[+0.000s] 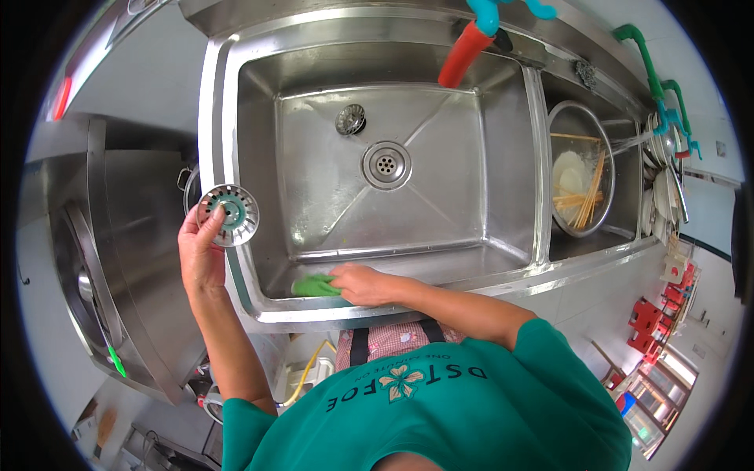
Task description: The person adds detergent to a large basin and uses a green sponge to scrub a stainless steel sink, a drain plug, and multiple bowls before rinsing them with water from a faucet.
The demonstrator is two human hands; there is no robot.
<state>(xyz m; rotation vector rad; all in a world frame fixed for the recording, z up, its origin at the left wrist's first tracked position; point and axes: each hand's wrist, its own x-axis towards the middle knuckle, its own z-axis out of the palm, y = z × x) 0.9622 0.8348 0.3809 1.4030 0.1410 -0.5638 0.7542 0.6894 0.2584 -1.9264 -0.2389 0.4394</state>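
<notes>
My left hand (202,250) pinches a round metal sink strainer (242,203) over the left rim of a stainless steel sink (442,218), thumb across its slotted face. Down at the near left corner of the basin, my right hand (366,285) grips a green cloth or scouring pad (313,286); a fold hides what lies under it. Another strainer (351,119) rests tilted on the basin floor, behind and left of the drain (386,165). The drain shows its perforated plate.
A red-ended tap (465,56) overhangs the basin's far side. In the right-hand basin, water runs from a tap toward a steel bowl (612,171) with wooden chopsticks (592,194) and pale dishes. Plates (662,194) stand beyond. A metal counter (141,247) lies left.
</notes>
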